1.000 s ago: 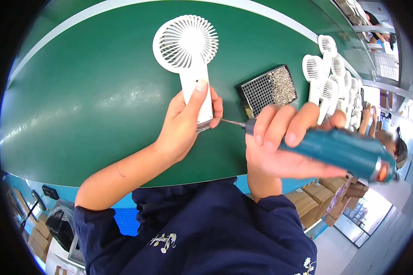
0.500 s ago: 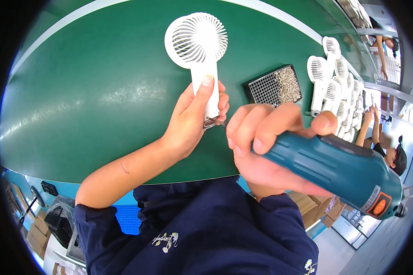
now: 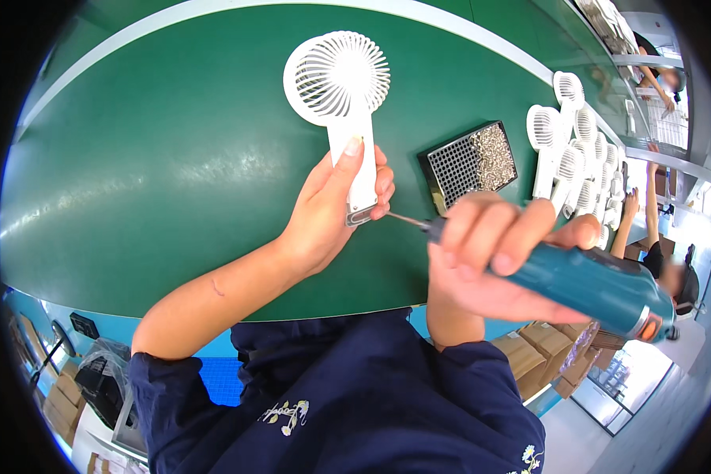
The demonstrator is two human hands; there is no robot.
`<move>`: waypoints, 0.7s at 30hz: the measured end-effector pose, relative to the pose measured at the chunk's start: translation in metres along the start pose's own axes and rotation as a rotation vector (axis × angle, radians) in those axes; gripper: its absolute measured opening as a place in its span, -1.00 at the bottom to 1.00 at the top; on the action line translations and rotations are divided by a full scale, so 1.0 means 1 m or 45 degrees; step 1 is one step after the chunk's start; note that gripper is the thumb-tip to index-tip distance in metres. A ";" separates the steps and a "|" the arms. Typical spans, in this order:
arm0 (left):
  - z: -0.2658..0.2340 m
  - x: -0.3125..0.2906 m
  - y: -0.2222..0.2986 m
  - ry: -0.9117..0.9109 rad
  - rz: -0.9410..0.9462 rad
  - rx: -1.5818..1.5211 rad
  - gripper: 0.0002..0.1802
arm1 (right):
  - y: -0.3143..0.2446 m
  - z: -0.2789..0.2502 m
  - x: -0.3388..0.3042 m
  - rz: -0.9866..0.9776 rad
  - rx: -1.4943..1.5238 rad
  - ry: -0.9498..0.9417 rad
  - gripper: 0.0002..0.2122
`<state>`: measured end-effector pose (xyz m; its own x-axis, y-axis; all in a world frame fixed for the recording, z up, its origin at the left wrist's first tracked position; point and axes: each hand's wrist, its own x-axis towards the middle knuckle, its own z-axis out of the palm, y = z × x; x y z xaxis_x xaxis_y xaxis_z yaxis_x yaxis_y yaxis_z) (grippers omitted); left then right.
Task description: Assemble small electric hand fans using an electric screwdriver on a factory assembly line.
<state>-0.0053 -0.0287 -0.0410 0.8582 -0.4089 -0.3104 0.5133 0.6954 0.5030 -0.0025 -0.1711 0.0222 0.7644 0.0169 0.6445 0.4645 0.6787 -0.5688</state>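
Observation:
A white handheld fan stands out over the green table, its round slatted head pointing away from me. My left hand is closed round its handle, thumb on top and fingers on the far side. At the handle's near end is a grey loop-like part. My right hand grips a teal electric screwdriver, its body tilted out to the right. The thin bit points left at the handle's end, its tip just beside my left fingertips and apart from the grey part.
A black gridded tray, partly heaped with small screws, lies right of the fan. Several more white fans are crowded along the table's right side. Beyond them are other people's arms. Cardboard boxes stand below right.
The screwdriver has drawn back to the right, its bit leaving the handle's end. The fan and my left hand sit slightly lower in view, with the grip unchanged.

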 end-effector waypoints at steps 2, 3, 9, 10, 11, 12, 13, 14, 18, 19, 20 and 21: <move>-0.007 0.000 0.002 -0.098 -0.018 -0.007 -0.53 | -0.009 -0.006 -0.007 0.015 0.039 0.292 -0.28; -0.007 0.000 0.002 -0.098 -0.010 0.000 -0.53 | -0.010 -0.007 -0.009 0.044 0.020 0.417 -0.26; -0.002 0.000 -0.005 0.004 0.118 0.040 -0.58 | 0.000 0.000 -0.055 0.519 -0.404 0.638 -0.31; -0.002 -0.001 -0.005 -0.001 0.119 0.052 -0.59 | 0.003 -0.002 -0.055 0.388 -0.133 0.483 -0.29; -0.002 -0.002 -0.005 -0.004 0.119 0.062 -0.59 | 0.002 -0.002 -0.051 0.297 -0.086 0.380 -0.28; -0.003 -0.002 -0.005 -0.002 0.112 0.059 -0.59 | 0.001 0.000 -0.044 0.208 -0.040 0.278 -0.27; 0.000 -0.001 -0.004 -0.027 0.081 0.063 -0.59 | -0.005 0.002 -0.034 0.150 -0.025 0.195 -0.25; -0.002 0.000 -0.003 -0.039 0.060 0.065 -0.59 | -0.004 0.006 -0.029 0.121 0.030 0.206 -0.22; 0.000 0.000 0.001 -0.009 0.025 0.031 -0.62 | 0.007 0.011 -0.003 0.085 0.084 0.081 -0.23; 0.001 -0.003 0.007 -0.007 0.011 0.059 -0.61 | 0.012 0.001 0.001 0.116 0.078 -0.045 -0.22; 0.000 -0.003 0.007 0.000 0.012 0.059 -0.61 | 0.018 -0.001 0.002 0.126 0.106 -0.042 -0.22; 0.000 -0.003 0.005 0.009 0.024 0.059 -0.60 | 0.023 -0.001 0.001 0.136 0.134 -0.040 -0.22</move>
<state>-0.0054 -0.0236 -0.0370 0.8679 -0.3914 -0.3061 0.4968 0.6747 0.5459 0.0093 -0.1562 0.0089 0.7920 0.1152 0.5996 0.3303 0.7451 -0.5795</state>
